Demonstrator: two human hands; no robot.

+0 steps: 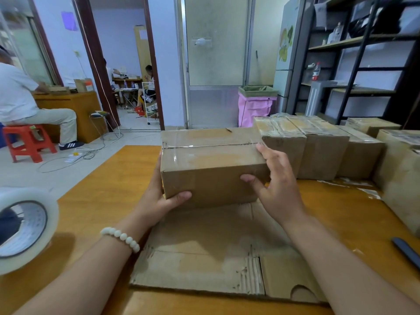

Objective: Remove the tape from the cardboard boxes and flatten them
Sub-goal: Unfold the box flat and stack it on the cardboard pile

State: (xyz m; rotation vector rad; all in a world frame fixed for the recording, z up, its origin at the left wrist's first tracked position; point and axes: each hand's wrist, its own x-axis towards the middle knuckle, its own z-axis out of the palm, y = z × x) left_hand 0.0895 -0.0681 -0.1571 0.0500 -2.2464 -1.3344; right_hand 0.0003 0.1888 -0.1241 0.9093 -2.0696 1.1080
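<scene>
A closed cardboard box (pixel 211 164) with clear tape along its top seam stands in the middle of the wooden table (pixel 102 196). My left hand (pixel 163 198) grips its lower left corner, thumb curled across the front face. My right hand (pixel 275 180) holds the right end, fingers spread over the top edge and thumb on the front. Beneath the box lies a flattened cardboard box (pixel 213 253), spread towards me.
Several taped boxes (pixel 318 144) stand in a row at the back right, with another box (pixel 402 178) at the right edge. A roll of clear tape (pixel 25 226) sits at the left. A dark tool handle (pixel 406 251) lies at the right. People sit in the background.
</scene>
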